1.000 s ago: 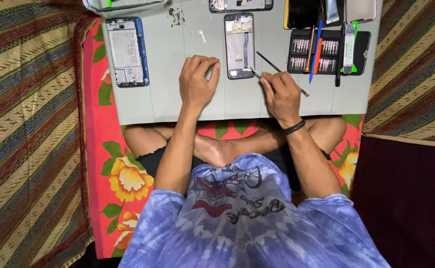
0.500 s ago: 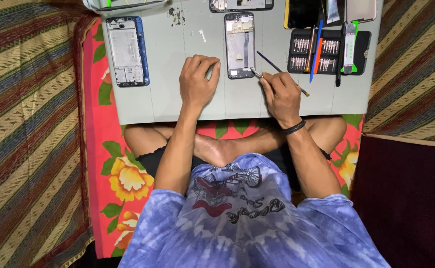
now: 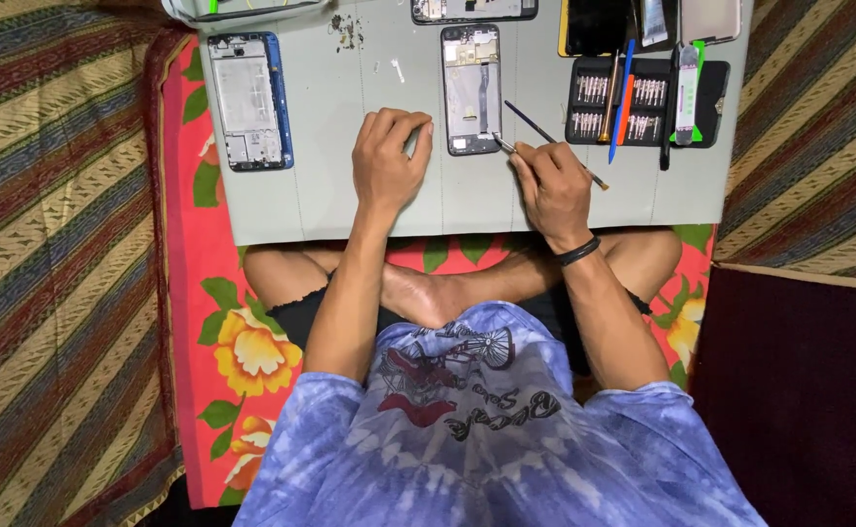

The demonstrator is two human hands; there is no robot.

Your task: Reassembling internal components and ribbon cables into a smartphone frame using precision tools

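Observation:
An opened phone frame (image 3: 471, 88) lies on a pale grey board (image 3: 330, 195) over my crossed legs. My left hand (image 3: 387, 161) rests on the board just left of the frame's lower end, fingers curled in, with nothing visible in them. My right hand (image 3: 553, 190), a dark band on its wrist, grips a thin metal tool (image 3: 502, 144) whose tip touches the frame's lower right corner. A slim dark stick (image 3: 530, 121) also runs through this hand's fingers.
A second phone frame with a blue edge (image 3: 247, 98) lies at the board's left. A black case of screwdriver bits (image 3: 643, 102) with orange and blue tools across it sits at the right. More phone parts (image 3: 599, 24) line the far edge. Striped cloth surrounds the floral mat (image 3: 213, 322).

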